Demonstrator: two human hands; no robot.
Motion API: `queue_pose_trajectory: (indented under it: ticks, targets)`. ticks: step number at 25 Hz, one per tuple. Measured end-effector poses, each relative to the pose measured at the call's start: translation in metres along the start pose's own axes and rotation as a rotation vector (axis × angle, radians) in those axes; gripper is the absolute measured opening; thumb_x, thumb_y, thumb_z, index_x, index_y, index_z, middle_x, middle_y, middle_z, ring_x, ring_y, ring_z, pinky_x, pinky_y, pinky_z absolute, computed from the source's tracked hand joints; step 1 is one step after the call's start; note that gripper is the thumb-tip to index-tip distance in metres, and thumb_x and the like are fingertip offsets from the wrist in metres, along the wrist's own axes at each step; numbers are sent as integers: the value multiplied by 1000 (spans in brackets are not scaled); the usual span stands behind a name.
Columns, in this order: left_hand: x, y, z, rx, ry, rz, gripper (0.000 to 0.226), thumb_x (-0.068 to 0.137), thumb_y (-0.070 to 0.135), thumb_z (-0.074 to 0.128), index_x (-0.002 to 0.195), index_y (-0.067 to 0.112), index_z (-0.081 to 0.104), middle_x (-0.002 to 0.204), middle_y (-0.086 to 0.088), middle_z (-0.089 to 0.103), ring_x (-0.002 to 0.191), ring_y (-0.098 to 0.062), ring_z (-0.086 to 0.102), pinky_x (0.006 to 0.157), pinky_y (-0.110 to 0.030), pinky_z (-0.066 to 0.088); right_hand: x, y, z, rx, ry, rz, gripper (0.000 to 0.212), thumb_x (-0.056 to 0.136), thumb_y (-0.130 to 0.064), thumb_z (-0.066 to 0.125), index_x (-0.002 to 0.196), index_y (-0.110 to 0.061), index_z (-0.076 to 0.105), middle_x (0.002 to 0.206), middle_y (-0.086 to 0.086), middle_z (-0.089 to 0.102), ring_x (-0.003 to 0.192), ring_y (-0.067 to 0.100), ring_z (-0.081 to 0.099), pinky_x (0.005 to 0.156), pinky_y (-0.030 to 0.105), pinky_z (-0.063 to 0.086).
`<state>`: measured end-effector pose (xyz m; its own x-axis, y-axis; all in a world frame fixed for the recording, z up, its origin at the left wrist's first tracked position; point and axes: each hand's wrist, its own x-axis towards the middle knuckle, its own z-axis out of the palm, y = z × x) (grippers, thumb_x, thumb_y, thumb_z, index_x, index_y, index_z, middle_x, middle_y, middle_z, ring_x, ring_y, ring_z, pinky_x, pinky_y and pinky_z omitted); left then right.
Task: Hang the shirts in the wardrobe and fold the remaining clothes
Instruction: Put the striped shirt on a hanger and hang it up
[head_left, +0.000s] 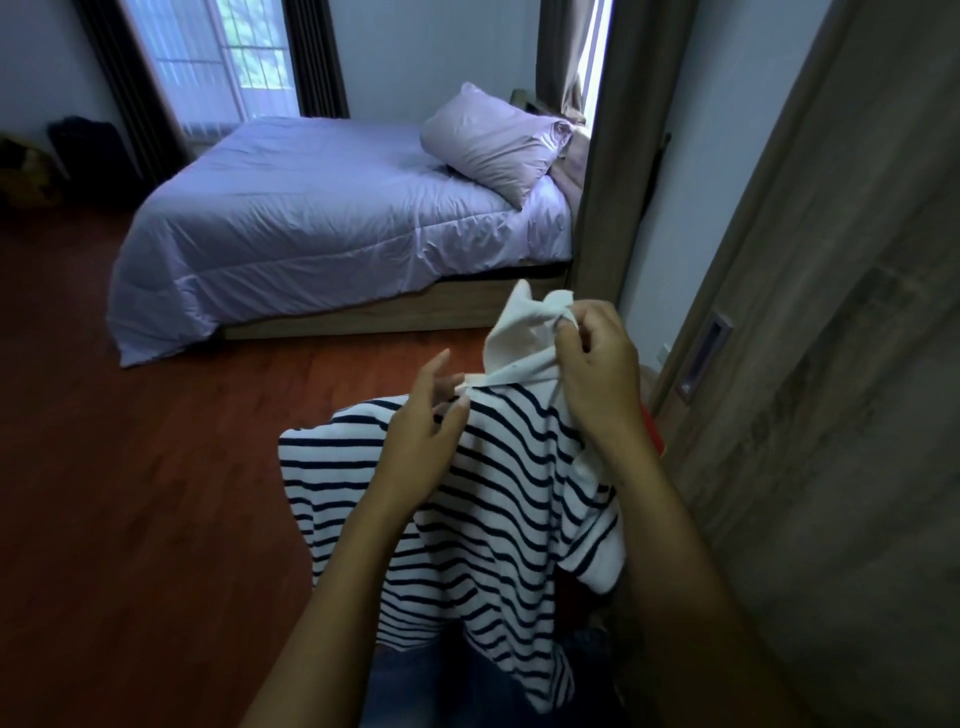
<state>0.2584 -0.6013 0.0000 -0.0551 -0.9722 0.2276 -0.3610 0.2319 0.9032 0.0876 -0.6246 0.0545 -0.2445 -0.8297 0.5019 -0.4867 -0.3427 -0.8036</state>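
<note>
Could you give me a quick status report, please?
Left grip pinching striped shirt by collar seam. Right grip pinching white collar. Shirt aloft, no hanger seen. Wooden door close at right.

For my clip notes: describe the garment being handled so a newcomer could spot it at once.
Start from the lilac bed, then come to the foreground beside the wood-grain door. There the right hand pinches the shirt by its collar and the left hand pinches its neckline. Dark stripes on white, with a plain cream collar, set it apart.
</note>
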Motion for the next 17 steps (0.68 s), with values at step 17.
queue_pose_trajectory:
  ticks: [17]
  targets:
    - [20,85,-43,24,336,408,7,82,23,60,77,26,65,66,5,65,62,-1,56,64,-25,47,-65,-62,-34,321,307,206,13,92,-13,49,83,-18,57,100,9,56,83,0,55,76,17,43]
